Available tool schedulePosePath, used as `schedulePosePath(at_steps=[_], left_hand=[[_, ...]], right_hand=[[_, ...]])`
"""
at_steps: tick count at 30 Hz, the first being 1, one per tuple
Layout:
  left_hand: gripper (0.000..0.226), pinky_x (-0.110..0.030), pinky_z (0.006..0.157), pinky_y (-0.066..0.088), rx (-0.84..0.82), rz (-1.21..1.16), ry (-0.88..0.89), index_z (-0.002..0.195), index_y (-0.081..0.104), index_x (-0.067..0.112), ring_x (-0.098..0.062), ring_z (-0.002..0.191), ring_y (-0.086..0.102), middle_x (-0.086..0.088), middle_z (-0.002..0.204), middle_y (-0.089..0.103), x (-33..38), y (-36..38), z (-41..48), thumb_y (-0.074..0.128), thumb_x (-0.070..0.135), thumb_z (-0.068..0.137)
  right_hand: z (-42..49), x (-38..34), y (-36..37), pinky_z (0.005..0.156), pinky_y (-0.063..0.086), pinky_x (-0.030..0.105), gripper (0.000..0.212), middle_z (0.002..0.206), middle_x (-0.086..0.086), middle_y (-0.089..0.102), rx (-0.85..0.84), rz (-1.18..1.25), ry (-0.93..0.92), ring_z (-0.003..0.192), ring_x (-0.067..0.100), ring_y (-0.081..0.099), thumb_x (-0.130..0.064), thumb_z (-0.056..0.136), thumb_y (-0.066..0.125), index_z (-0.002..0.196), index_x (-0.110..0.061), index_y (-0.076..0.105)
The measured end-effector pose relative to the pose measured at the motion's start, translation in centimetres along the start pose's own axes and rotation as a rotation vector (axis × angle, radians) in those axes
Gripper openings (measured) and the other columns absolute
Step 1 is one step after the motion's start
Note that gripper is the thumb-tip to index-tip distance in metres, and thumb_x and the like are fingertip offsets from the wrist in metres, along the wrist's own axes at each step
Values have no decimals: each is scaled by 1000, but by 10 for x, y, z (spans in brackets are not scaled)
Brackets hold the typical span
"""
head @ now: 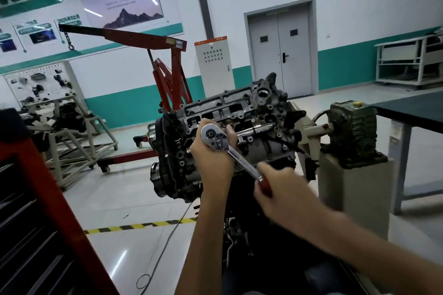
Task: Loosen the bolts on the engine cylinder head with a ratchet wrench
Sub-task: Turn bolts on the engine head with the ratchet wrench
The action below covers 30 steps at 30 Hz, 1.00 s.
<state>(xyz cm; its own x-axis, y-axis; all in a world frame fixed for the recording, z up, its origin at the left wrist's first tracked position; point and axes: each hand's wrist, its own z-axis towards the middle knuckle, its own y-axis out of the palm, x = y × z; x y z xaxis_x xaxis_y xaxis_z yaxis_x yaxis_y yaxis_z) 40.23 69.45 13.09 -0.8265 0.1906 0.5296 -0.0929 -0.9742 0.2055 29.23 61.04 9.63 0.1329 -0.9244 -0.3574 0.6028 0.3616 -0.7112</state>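
The grey engine cylinder head (242, 108) sits tilted on a stand at the middle of the view, its bolt holes facing me. A chrome ratchet wrench (215, 137) with a dark red handle lies across its near side. My left hand (213, 153) cups the round ratchet head from underneath, fingers curled round it. My right hand (278, 187) grips the red handle lower right, slightly blurred. The socket and the bolt under the ratchet head are hidden by my left hand. A second chrome bar (259, 129) lies on the cylinder head just behind.
A red engine crane (167, 74) stands behind the engine. A red tool cabinet (36, 211) fills the lower left. A gearbox (352, 134) on a pedestal and a dark-topped table (412, 108) are to the right. Another engine on a frame (64, 124) stands at left. Yellow-black floor tape (139, 225) crosses below.
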Motion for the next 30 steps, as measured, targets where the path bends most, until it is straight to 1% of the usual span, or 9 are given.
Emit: schedulePosePath(at_steps=[3,5,10,13,17,19,21,27,30], left_hand=[[46,-14,63,41,-60,-143,-103,62,42,29,0,55,32,17,55,37,1,11,4,61,-7,83],[46,-13,63,42,-93,-150,-142,55,52,32,2,52,38,18,51,43,2,10,8,61,-2,84],[49,-13,54,36,-213,-35,-9,52,45,21,3,52,41,16,50,49,-1,-11,19,54,-22,74],[34,-27,52,31,-346,112,8,50,44,0,-6,51,37,-12,49,43,7,-18,26,59,-20,73],[34,-14,53,31,-412,206,64,61,52,19,4,47,39,0,54,45,10,-18,28,62,-11,74],[31,-25,53,30,-312,140,6,57,44,17,-3,52,33,6,50,38,5,-19,19,61,-2,74],[26,-24,53,34,-195,104,-2,64,41,12,-6,54,36,8,55,41,2,-15,9,62,3,76],[37,-28,68,37,-72,-139,-57,62,35,26,-4,57,27,14,57,32,9,16,-3,61,8,81],[46,-30,71,39,-109,-140,-83,52,40,33,-6,55,27,15,52,30,5,12,3,62,7,84]], right_hand=[[-16,-26,39,44,37,18,18,55,-5,47,10,460,104,43,8,45,-16,84,54,72,-23,43],[-14,-25,42,43,36,19,21,53,-3,46,25,486,116,41,9,44,-14,83,54,69,-24,41],[19,14,-22,40,38,17,14,56,-9,46,-150,-14,-163,43,8,49,-18,84,52,77,-22,41],[57,30,-71,44,29,13,14,53,-14,38,-88,-413,-307,45,1,41,-23,86,53,80,-24,40],[74,35,-87,52,32,20,17,55,-10,39,-7,-522,-271,49,10,42,-22,82,55,79,-21,38],[56,32,-66,44,26,9,18,56,-11,42,-50,-426,-202,47,-1,41,-18,85,52,79,-22,36],[30,25,-36,36,28,11,19,57,-13,41,-29,-243,-100,45,-5,40,-17,87,51,79,-23,35],[-20,-27,49,41,39,18,17,59,1,50,-1,546,213,42,7,48,-12,83,56,73,-20,45],[-14,-14,40,41,32,11,28,55,-3,44,26,433,145,39,6,43,-12,82,55,65,-25,37]])
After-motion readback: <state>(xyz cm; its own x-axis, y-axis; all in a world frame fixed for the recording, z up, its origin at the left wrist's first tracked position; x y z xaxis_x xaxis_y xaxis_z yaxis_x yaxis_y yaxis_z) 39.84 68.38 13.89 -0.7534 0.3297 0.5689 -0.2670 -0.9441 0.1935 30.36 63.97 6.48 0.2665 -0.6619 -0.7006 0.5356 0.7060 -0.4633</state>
